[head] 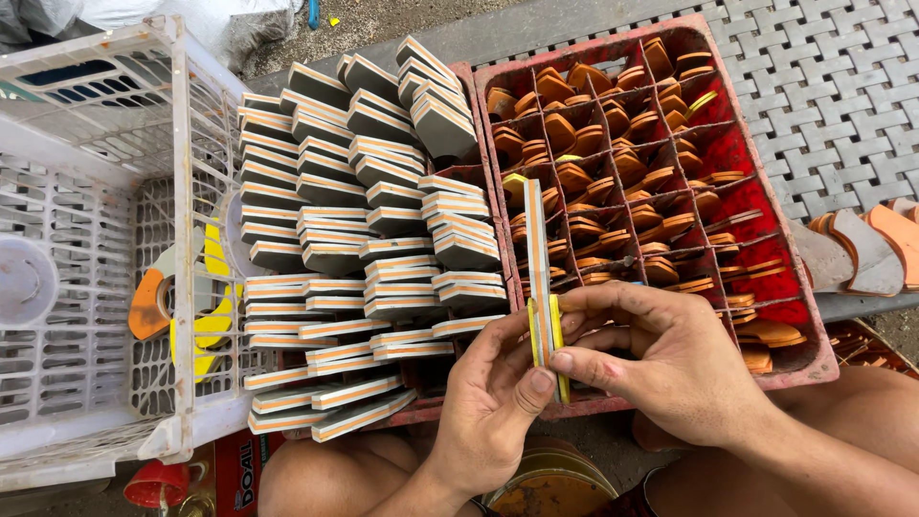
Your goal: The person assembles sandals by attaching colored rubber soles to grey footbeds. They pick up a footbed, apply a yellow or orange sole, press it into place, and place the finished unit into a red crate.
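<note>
Hands at work: left hand and right hand pinch a yellow-edged layered strip edgewise over the red crate; fingers closed on it, pressing layers together. Stacked pieces lie left.

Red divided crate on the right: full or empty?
Mostly full. Nearly every compartment of the red crate holds stacked orange pieces; a few cells along its right side show bare red bottom.

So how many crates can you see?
3. A white crate on the left, a red crate with dividers on the right, and one mostly hidden under the layered pieces in the middle. More may be out of view.
</note>
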